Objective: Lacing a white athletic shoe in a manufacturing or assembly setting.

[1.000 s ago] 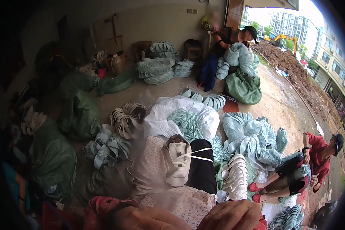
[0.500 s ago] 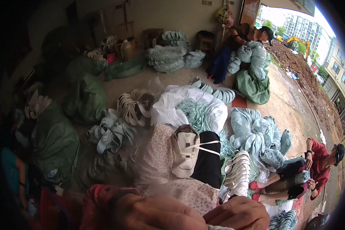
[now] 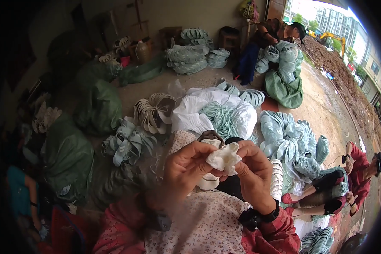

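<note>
Between the fingertips of my left hand (image 3: pixel 183 170) and my right hand (image 3: pixel 258 180) is a crumpled white wad (image 3: pixel 224 160). It looks soft and torn, and I cannot tell what it is made of. Both hands pinch it, one from each side, above my lap. Behind them a white and beige sneaker (image 3: pixel 208 183) lies on my lap, mostly covered by my hands. A flower-patterned apron (image 3: pixel 203 216) spreads over my lap.
Beyond my knees sits a white sack (image 3: pixel 194 110) with pale green laces (image 3: pixel 220 120). Stacked pale green shoe parts (image 3: pixel 288 139) stand at the right, beige ones (image 3: pixel 154 112) at the left. Green sacks (image 3: pixel 67 156) line the left. A person in red (image 3: pixel 362 182) sits on the right.
Both hands have risen from the lower edge to in front of the sneaker. The white wad now shows between their fingers. The whole view has shifted slightly.
</note>
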### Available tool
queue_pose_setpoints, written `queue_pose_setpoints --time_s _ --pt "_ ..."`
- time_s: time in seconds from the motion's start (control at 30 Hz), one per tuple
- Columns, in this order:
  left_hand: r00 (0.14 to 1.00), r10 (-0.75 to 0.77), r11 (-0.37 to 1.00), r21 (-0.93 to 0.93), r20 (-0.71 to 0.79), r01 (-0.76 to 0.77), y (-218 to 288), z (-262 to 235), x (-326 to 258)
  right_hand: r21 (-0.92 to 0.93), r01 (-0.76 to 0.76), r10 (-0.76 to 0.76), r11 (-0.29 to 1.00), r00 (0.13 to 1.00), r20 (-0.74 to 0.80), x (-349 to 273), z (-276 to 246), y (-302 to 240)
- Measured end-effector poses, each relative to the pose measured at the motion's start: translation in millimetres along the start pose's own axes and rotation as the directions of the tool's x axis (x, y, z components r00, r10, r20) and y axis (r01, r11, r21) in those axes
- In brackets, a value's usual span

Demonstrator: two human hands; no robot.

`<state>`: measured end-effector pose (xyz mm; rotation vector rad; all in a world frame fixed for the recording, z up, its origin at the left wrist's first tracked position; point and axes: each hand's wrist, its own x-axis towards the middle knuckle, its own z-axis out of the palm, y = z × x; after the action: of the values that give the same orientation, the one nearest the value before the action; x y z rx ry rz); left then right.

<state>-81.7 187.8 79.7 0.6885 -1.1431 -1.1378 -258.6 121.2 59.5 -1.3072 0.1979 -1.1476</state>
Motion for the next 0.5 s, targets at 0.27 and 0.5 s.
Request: queue_pose_setpoints --time_s 0.27,0.5 --pt "0.998 0.062 0.976 0.210 -0.020 -0.056 -2.3 -5.6 2.5 0.277 -0.209 0.197 0.938 0.978 0.071 -4.7 -14.5 5.3" --pt "0.874 0.368 0.411 0.788 0.317 -0.458 -1.0 -3.5 13.9 0.197 -0.275 0.296 0.941 0.951 -0.091 4.3 -7.8 10.2"
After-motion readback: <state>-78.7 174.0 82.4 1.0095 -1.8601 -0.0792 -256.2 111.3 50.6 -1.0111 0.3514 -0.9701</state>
